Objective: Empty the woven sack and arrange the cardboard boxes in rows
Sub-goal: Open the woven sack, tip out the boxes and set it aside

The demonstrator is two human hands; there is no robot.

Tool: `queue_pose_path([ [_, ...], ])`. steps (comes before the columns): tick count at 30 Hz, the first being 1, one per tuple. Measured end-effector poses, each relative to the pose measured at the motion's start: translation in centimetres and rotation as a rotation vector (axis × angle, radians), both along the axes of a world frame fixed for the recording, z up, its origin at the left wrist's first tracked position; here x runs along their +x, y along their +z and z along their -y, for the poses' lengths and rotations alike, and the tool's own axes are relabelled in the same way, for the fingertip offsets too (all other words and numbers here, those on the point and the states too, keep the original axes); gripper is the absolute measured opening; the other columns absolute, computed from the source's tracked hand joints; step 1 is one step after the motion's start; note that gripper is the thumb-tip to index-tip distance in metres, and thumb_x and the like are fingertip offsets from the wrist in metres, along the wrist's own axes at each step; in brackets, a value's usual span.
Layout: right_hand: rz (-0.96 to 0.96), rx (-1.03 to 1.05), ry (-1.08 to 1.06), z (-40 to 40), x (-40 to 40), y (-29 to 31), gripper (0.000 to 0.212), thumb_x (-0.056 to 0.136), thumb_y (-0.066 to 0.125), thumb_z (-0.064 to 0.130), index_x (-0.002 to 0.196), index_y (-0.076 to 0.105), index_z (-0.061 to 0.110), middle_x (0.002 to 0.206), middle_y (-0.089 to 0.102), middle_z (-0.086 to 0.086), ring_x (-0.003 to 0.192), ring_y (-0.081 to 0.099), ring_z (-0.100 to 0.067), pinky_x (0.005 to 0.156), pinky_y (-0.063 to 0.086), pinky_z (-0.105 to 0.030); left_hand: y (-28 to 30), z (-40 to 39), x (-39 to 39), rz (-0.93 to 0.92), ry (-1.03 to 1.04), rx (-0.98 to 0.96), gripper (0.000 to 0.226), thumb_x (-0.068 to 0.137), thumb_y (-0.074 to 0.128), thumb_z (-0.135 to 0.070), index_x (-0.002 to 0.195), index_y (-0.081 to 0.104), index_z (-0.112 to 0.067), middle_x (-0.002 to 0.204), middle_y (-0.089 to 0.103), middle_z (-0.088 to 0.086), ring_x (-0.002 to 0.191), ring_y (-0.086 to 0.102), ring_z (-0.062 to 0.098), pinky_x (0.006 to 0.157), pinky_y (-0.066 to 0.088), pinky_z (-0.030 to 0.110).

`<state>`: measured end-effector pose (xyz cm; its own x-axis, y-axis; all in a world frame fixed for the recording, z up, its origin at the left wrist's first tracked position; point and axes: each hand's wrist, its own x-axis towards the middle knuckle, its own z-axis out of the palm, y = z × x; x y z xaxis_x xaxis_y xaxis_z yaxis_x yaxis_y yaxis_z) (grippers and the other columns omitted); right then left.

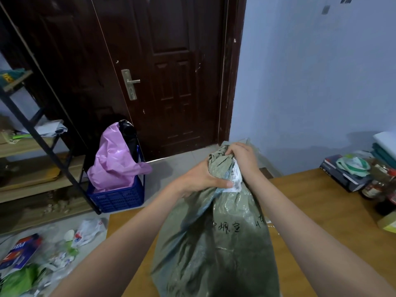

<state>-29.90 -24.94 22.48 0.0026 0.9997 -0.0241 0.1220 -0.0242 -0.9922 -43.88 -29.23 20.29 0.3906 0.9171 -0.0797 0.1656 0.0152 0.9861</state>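
Observation:
A full grey-green woven sack (216, 243) stands on the wooden table (317, 202), with black handwriting on its side and a white shipping label near its bunched neck. My left hand (201, 176) grips the gathered neck from the left. My right hand (242, 157) grips the top of the neck from the right, just above the label. The sack's mouth is bunched closed between both hands. No cardboard boxes show; whatever is inside the sack is hidden.
A blue plastic crate (116, 196) with pink and black bags stands on the floor by the dark wooden door (171, 71). Wooden shelves (32, 168) line the left. Plastic bags and litter (42, 254) lie at bottom left. Books, jars and bags (360, 174) crowd the table's right end.

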Motion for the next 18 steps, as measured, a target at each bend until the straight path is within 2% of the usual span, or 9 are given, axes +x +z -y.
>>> queue_pose_path([
  [2,-0.058,0.013,-0.041,-0.1,-0.5,0.5,0.026,0.078,0.052,-0.008,0.058,0.054,0.008,0.066,0.052,0.000,0.063,0.047,-0.007,0.051,0.038,-0.007,0.0,0.0,0.3,0.055,0.022,-0.013,0.069,0.074,0.080,0.004,0.133,0.052,-0.019,0.121,0.067,-0.004,0.115,0.064,0.011,0.095,0.050,0.024],
  [5,-0.103,0.016,-0.077,-0.3,-1.2,1.1,0.017,0.081,0.051,-0.006,0.071,0.058,0.007,0.075,0.052,0.001,0.068,0.048,-0.005,0.050,0.037,-0.003,0.4,-0.5,0.5,0.058,0.096,-0.017,0.063,0.071,0.083,0.001,0.127,0.060,-0.015,0.116,0.071,0.002,0.110,0.067,0.017,0.099,0.051,0.035],
  [7,-0.095,-0.006,-0.077,-0.1,-1.3,1.0,0.009,0.084,0.052,-0.001,0.081,0.057,0.006,0.079,0.052,0.002,0.071,0.049,-0.006,0.055,0.039,-0.008,0.3,-0.9,0.4,0.029,0.142,-0.008,0.062,0.069,0.085,-0.001,0.124,0.063,-0.016,0.115,0.072,0.002,0.109,0.067,0.016,0.100,0.051,0.034],
  [10,-0.061,-0.047,0.009,0.1,-1.1,0.6,0.006,0.088,0.053,0.011,0.084,0.057,0.010,0.086,0.056,0.000,0.080,0.055,-0.010,0.069,0.044,-0.023,0.1,-1.1,0.3,-0.028,0.181,0.008,0.059,0.067,0.087,-0.004,0.119,0.064,-0.020,0.110,0.073,-0.001,0.105,0.068,0.012,0.092,0.052,0.026],
  [12,0.065,-0.048,0.082,0.1,-0.7,0.6,0.019,0.089,0.054,0.031,0.092,0.063,0.014,0.104,0.058,-0.003,0.093,0.059,-0.012,0.083,0.050,-0.031,-0.1,-1.2,0.3,-0.040,0.230,0.022,0.052,0.066,0.087,-0.004,0.111,0.067,-0.020,0.101,0.073,-0.002,0.097,0.068,0.011,0.084,0.054,0.023],
  [14,0.238,0.021,0.068,0.4,-0.1,0.7,0.031,0.090,0.055,0.048,0.105,0.062,0.021,0.121,0.044,-0.002,0.109,0.051,-0.012,0.096,0.044,-0.033,-0.4,-1.3,0.5,-0.020,0.295,0.035,0.045,0.064,0.085,-0.002,0.104,0.069,-0.017,0.094,0.074,-0.001,0.090,0.070,0.011,0.079,0.056,0.024],
  [15,0.266,0.061,0.070,0.6,0.2,0.7,0.038,0.092,0.055,0.051,0.116,0.056,0.022,0.125,0.038,0.000,0.113,0.047,-0.011,0.098,0.041,-0.031,-0.4,-1.2,0.6,-0.008,0.328,0.041,0.043,0.063,0.084,-0.001,0.102,0.070,-0.014,0.094,0.075,0.001,0.089,0.071,0.013,0.078,0.057,0.026],
  [17,0.181,0.056,0.180,1.4,0.6,0.3,0.061,0.088,0.061,0.055,0.138,0.037,0.029,0.129,0.042,0.004,0.115,0.050,-0.009,0.098,0.044,-0.030,-0.7,-1.4,0.9,0.031,0.396,0.052,0.040,0.063,0.082,0.003,0.100,0.072,-0.010,0.094,0.076,0.005,0.089,0.073,0.019,0.079,0.059,0.029],
  [18,0.117,0.022,0.243,1.8,0.6,0.0,0.072,0.085,0.067,0.054,0.143,0.030,0.032,0.129,0.049,0.006,0.114,0.055,-0.008,0.098,0.048,-0.031,-0.8,-1.4,1.1,0.044,0.421,0.057,0.039,0.064,0.081,0.004,0.100,0.072,-0.010,0.093,0.077,0.006,0.089,0.073,0.019,0.078,0.060,0.029],
])
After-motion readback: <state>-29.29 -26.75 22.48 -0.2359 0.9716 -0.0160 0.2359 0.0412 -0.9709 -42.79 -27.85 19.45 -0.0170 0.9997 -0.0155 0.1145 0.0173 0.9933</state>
